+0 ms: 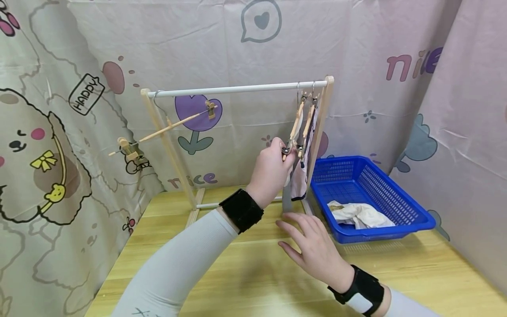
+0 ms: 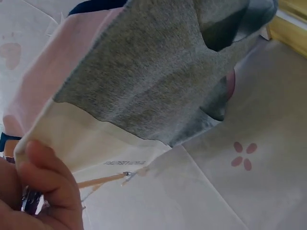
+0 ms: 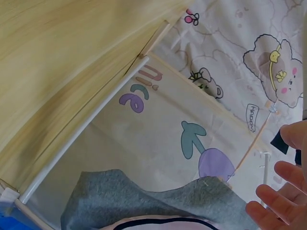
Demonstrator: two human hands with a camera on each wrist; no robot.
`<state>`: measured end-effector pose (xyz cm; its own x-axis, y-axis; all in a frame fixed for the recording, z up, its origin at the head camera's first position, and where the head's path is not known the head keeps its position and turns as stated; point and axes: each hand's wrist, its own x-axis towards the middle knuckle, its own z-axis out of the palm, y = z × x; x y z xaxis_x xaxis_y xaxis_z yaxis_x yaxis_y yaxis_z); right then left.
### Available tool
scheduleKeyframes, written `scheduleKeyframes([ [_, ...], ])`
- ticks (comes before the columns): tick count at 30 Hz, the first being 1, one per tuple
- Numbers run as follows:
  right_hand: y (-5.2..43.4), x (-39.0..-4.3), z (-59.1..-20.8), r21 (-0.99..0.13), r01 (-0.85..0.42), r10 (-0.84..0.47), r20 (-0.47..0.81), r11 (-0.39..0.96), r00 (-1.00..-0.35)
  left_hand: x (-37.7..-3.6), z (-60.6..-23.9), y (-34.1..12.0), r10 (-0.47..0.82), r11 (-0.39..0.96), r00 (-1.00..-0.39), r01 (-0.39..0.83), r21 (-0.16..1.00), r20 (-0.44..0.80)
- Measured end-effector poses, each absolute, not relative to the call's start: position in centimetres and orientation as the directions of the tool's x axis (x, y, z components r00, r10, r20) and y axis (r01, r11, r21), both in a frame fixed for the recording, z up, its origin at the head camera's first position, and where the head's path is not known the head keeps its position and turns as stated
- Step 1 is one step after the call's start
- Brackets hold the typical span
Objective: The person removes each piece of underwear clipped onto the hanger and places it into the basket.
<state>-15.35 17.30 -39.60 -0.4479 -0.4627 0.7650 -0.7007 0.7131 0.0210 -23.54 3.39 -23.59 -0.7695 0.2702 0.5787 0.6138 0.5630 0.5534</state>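
My left hand (image 1: 270, 174) is raised at the right side of the rack, gripping the metal clip (image 1: 285, 151) at the near end of a clip hanger (image 1: 295, 125). A grey garment with a cream band (image 2: 144, 72) hangs from that hanger, its band corner between thumb and fingers in the left wrist view. Right behind it, a pink garment with dark trim (image 1: 299, 182) hangs on another clip hanger (image 1: 308, 123). My right hand (image 1: 317, 246) hovers lower down, fingers spread and holding nothing, just below the hanging garments.
The wooden rack has a white top bar (image 1: 237, 89). At its left end hangs a bare clip hanger (image 1: 170, 127), jutting forward. Right of the rack, a blue basket (image 1: 396, 193) holds a crumpled white cloth (image 1: 362, 215). Everything stands on a wood-grain table (image 1: 222, 273) before a printed curtain.
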Motion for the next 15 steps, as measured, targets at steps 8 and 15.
scheduleKeyframes([
  [8,17.2,-15.2,-39.5,-0.001,-0.694,-0.452,0.759,0.720,-0.469,-24.3,-23.9,3.1,0.237,0.574,-0.677,0.676,0.462,0.696],
  [15,17.1,-15.2,-39.4,0.008,-0.696,-0.450,0.768,0.718,-0.456,-24.9,-24.1,2.8,0.189,0.566,-0.648,0.686,0.457,0.738],
])
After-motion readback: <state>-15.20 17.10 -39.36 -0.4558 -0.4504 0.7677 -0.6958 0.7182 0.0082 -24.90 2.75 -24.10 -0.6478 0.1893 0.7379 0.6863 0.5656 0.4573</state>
